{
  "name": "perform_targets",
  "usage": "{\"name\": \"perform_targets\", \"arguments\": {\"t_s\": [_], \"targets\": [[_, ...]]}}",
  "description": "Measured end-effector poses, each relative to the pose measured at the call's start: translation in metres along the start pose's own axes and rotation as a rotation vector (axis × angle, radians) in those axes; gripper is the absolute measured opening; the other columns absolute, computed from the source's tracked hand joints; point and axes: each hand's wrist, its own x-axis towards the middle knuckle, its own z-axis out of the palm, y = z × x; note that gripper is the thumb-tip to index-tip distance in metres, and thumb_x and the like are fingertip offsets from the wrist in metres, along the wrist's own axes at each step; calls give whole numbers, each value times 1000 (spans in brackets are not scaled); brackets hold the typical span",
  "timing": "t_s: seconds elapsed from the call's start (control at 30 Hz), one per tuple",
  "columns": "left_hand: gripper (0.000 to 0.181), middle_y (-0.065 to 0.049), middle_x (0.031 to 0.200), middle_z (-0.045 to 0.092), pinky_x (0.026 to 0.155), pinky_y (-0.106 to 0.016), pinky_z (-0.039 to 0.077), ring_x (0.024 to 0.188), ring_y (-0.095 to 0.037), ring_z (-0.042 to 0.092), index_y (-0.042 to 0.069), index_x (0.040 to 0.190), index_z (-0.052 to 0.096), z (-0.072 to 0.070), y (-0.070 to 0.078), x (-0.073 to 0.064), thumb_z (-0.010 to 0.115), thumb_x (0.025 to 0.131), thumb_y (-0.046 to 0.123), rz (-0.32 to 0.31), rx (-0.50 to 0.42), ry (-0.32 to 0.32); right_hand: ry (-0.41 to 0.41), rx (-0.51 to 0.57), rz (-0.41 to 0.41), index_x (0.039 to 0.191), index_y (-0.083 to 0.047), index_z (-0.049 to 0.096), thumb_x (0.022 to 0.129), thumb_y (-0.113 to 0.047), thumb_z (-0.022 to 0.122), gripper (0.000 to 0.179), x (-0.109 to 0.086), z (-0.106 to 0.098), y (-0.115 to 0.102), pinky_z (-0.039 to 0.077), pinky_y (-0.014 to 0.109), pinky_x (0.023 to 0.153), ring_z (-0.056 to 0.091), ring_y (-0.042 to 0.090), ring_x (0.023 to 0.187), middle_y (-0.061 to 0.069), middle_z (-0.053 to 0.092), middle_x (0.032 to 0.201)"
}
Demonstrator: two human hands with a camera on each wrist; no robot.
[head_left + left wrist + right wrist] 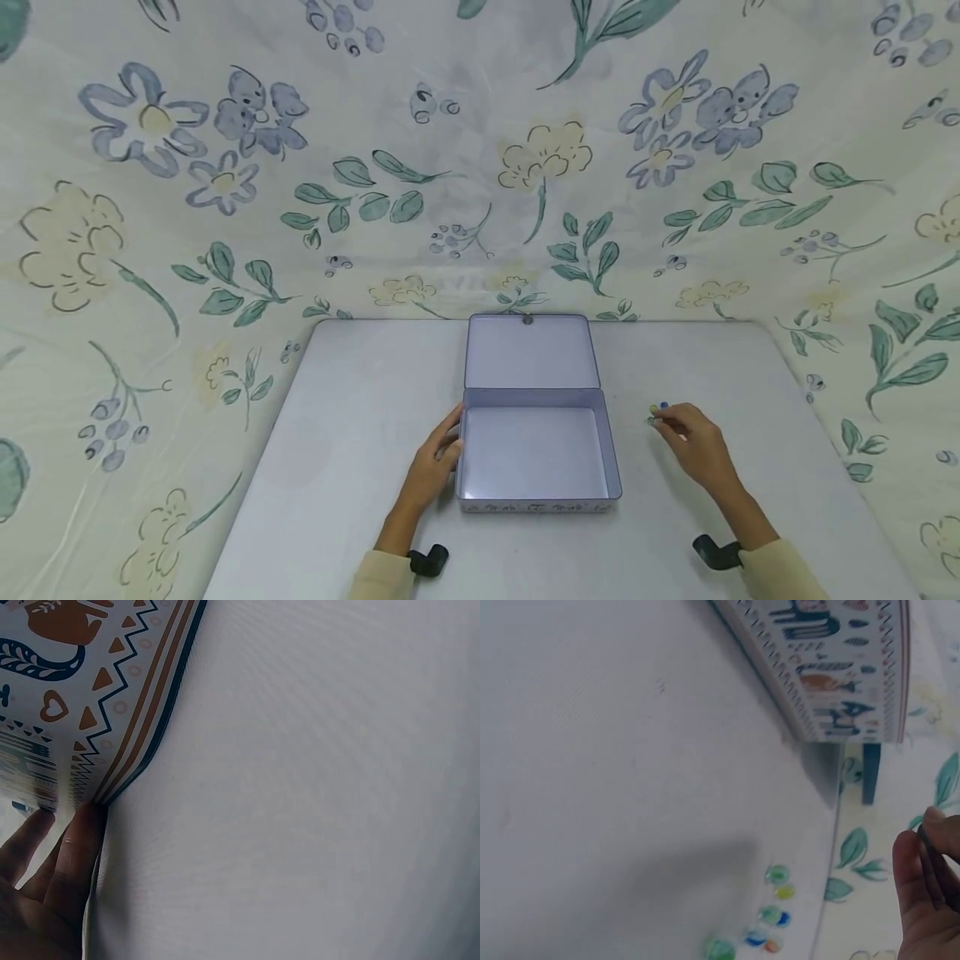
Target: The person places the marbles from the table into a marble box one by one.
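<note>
Glass marbles lie right of hinged-lid tin, nearest right hand: fingertips pinched, can't tell if loaded. Left hand, fingers extended, touches tin's left side.

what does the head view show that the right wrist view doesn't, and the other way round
Only the head view: the left hand touching the left side of the open box, the box's inside, and both sleeves.

Only the right wrist view: the box's printed right side and an orange piece among the small coloured pieces.

Both: the box, the right hand, some of the small coloured pieces, the white tabletop and the flowered cloth.
</note>
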Motion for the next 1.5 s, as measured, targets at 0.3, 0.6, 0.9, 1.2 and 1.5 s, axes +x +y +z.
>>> {"name": "perform_targets", "arguments": {"t_s": [0.3,0.6,0.9,1.2,1.5], "targets": [[55,-3,159,41,85,-49,60,133,-45,51,44,152,37,-2,1,0,53,103,26,-8,7,4,-67,76,-89,103,-1,72,81,8,75,24,21,8,-24,50,4,77,70,20,83,6,72,95],[55,-4,158,41,85,-48,60,134,-45,50,44,152,36,-1,1,0,53,103,26,-7,-2,-13,-134,142,-102,102,-4,75,81,5,76,23,30,18,-47,58,17,73,71,17,84,5,72,96],[53,-1,158,42,85,-50,59,133,-43,51,43,152,37,0,-3,1,53,103,28,4,-6,-7,-191,207,-83,103,-2,73,83,3,76,21,37,28,-57,59,18,76,72,18,88,5,71,98],[54,-2,158,42,85,-48,60,133,-42,52,41,152,37,0,-3,1,53,103,26,18,-6,-4,-219,274,-83,105,-5,74,85,1,75,21,42,37,-64,59,18,78,71,15,90,3,71,99],[55,-4,159,41,87,-47,60,134,-43,51,41,153,36,-1,0,0,51,103,25,18,0,-10,-253,297,-64,106,-9,73,88,-4,73,19,50,46,-74,58,19,77,69,12,89,2,70,98]]}}
